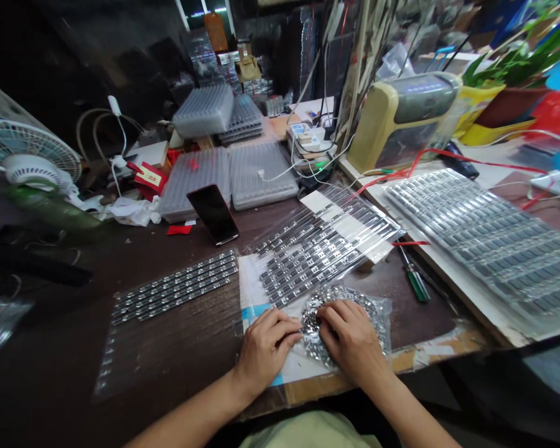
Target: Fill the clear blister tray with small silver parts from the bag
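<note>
small shiny metal parts [310, 316], heaped loosely, in a clear plastic bag [386, 309]

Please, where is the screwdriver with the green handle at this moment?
In the head view, the screwdriver lies on the dark table, right of centre, between the bag of small metal parts and the large filled tray.

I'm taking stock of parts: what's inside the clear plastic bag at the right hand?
The clear plastic bag holds many small, shiny metal pieces. The right hand covers part of them; what lies beneath it and deeper in the pile is hidden.
</note>
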{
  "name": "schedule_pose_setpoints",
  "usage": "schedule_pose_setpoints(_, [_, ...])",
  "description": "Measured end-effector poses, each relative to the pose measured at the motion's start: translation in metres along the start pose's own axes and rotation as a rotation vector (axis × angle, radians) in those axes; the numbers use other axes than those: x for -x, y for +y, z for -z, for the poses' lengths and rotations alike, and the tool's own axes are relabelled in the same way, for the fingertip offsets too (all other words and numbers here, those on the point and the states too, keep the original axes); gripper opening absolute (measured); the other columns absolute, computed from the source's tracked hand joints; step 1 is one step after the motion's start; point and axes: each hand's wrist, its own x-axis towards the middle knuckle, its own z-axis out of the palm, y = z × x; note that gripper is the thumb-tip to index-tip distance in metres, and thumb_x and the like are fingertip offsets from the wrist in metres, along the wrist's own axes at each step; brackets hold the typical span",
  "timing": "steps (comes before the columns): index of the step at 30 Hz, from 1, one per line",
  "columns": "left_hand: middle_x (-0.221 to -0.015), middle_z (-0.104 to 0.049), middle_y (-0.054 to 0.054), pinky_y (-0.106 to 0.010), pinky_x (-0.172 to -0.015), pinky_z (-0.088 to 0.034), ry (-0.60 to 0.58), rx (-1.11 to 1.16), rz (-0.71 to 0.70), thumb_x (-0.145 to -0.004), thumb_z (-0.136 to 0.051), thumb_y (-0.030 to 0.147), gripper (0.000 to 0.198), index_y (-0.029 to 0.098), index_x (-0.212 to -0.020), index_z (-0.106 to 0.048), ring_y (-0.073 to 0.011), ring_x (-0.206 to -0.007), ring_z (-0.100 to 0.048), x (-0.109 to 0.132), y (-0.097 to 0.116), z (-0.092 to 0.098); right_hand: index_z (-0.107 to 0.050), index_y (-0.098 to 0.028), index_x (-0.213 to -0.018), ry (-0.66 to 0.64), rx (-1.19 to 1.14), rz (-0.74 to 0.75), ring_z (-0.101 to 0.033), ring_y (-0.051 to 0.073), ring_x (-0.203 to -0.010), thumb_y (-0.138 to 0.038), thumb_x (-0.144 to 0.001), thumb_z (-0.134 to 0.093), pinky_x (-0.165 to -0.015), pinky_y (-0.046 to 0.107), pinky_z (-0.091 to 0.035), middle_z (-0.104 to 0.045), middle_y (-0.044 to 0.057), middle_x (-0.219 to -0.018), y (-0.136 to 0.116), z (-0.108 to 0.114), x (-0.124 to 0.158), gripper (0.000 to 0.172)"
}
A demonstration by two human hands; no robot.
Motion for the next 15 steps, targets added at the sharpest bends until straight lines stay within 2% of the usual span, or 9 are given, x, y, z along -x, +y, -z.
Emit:
schedule_pose_setpoints(11, [-0.083,-0.067,-0.005,-0.030,-0.073,-0.050,-0.011,0.049,0.013,-0.082,-0.063,0.013,0.011,0.020,-0.089,-0.070,-0.0178,-0.082,-0.062,0.000,0.002,-0.004,-0.062,-0.020,-0.094,0.038,-0.061,0.073,-0.055,0.015,-0.086,-0.015,-0.089,-0.048,-0.081,0.030,-0.039,-0.065,0.003,-0.092,0.006,-0.001,-0.001,0.016])
schedule_pose_setpoints(15, [-0.082,-0.067,-0.005,-0.028,-0.071,-0.050,0.085,0.039,0.044,-0.084,-0.062,0.018,0.011,0.021,-0.090,-0.071,-0.0169,-0.080,-0.062,-0.008,-0.006,0.010,-0.062,-0.021,-0.095,0.050,-0.076,0.054,-0.057,0.015,-0.083,-0.018,-0.090,-0.049,-0.078,0.029,-0.041,-0.065,0.004,-0.089,-0.002,0.004,-0.002,0.015])
